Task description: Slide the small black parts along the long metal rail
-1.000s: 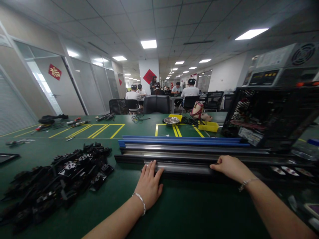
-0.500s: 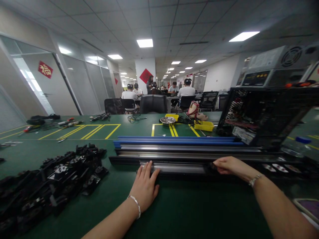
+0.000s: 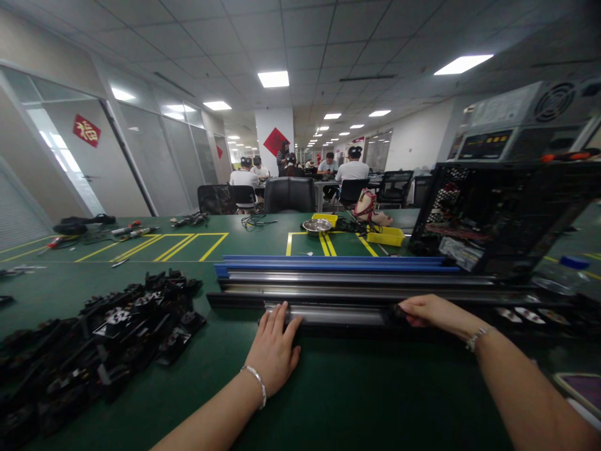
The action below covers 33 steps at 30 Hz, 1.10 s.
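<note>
My left hand (image 3: pixel 276 347) lies on the left end of the nearest metal rail (image 3: pixel 342 315), its fingers stretched out over the edge. At the rail's channel further right, my right hand (image 3: pixel 425 310) pinches a small black part (image 3: pixel 395 313); what kind of part it is cannot be made out. Just behind lie more long channel-shaped rails: a black one (image 3: pixel 263 300), a shiny metal one (image 3: pixel 328 277) and a blue one (image 3: pixel 335 263). Left of my left hand spreads a pile of black plastic parts (image 3: pixel 117 338).
An opened computer case (image 3: pixel 507 213) with power supplies (image 3: pixel 526 106) on top stands at right, near a blue-capped clear container (image 3: pixel 561 275). A metal bowl (image 3: pixel 317 226), a yellow tray (image 3: pixel 385 236) and cables (image 3: pixel 256 220) lie at the back. Several people sit beyond the table.
The view has shifted very slightly. Both hands stay almost in place; my right hand with the black part has moved a touch left along the rail.
</note>
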### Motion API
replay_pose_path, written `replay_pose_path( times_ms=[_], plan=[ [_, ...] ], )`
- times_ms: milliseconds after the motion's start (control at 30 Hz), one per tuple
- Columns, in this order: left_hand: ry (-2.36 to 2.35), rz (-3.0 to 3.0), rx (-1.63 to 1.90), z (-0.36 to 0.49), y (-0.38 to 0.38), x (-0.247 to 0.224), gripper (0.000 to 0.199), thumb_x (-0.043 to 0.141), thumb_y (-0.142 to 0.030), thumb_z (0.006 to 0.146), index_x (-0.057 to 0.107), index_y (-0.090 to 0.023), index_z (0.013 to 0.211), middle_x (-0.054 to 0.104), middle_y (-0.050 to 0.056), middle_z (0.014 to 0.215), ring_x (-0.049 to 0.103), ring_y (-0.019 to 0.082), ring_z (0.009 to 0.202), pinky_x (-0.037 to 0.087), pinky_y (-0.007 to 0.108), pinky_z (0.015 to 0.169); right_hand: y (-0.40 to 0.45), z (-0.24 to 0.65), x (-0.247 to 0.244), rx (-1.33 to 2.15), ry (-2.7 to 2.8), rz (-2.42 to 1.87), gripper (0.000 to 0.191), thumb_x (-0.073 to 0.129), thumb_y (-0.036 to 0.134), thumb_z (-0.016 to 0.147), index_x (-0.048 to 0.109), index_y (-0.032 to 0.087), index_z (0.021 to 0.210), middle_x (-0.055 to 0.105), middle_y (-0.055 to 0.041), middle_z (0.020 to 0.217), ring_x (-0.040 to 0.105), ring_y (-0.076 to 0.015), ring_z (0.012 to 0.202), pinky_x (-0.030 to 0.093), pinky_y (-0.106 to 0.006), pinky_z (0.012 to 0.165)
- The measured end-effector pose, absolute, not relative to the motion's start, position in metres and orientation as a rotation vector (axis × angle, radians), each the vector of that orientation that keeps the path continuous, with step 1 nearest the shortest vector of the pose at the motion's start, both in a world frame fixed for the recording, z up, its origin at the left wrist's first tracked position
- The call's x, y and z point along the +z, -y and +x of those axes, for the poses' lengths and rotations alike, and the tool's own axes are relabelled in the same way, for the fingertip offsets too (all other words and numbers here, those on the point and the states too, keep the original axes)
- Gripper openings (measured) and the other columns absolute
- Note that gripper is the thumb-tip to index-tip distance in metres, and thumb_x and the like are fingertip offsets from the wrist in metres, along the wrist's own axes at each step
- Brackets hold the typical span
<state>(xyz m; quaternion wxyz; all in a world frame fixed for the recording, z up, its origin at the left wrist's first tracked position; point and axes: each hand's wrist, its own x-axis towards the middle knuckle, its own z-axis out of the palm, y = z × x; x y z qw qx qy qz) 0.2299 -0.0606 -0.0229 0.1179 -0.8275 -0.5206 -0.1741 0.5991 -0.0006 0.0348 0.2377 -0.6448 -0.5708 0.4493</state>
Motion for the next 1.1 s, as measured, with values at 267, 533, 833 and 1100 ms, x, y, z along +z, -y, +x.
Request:
replay_pose_path(
  times_ms=[267,533,833,1100],
  plan=[
    [1.540,-2.421,-0.499,0.231,0.060,-0.023,0.052,0.053,-0.036,0.080,0.041,-0.026,0.129,0.030,0.013,0.144,0.026,0.029,0.131,0.025,0.048,0.105,0.003,0.592,0.038,1.179,1.627,-1.791,0.038,0.066,0.052,0.061,0.067,0.016,0.073,0.064,-0.0055,0.068,0.058,-0.0140,0.064,0.048,-0.025,0.061],
    [1.552,-2.435,-0.493,0.231,0.061,-0.020,0.052,0.054,-0.036,0.080,0.042,-0.025,0.128,0.031,0.013,0.143,0.027,0.029,0.131,0.025,0.048,0.105,-0.001,0.588,0.030,1.272,1.614,-1.668,0.046,0.069,0.055,0.053,0.066,0.014,0.074,0.062,-0.0025,0.064,0.056,-0.0114,0.060,0.046,-0.024,0.060],
    [1.554,-2.429,-0.488,0.232,0.061,-0.020,0.051,0.053,-0.036,0.080,0.043,-0.025,0.128,0.031,0.013,0.143,0.027,0.029,0.131,0.025,0.047,0.105,-0.003,0.581,0.028,1.234,1.621,-1.701,0.041,0.068,0.053,0.058,0.067,0.015,0.075,0.064,-0.0046,0.069,0.058,-0.0128,0.064,0.048,-0.024,0.063],
    [1.552,-2.420,-0.496,0.231,0.061,-0.021,0.051,0.053,-0.036,0.080,0.042,-0.026,0.128,0.030,0.011,0.144,0.027,0.029,0.131,0.025,0.046,0.106,0.000,0.571,0.032,1.137,1.688,-1.750,0.040,0.063,0.053,0.065,0.068,0.015,0.076,0.065,-0.0049,0.069,0.059,-0.0136,0.064,0.048,-0.025,0.061]
  ],
)
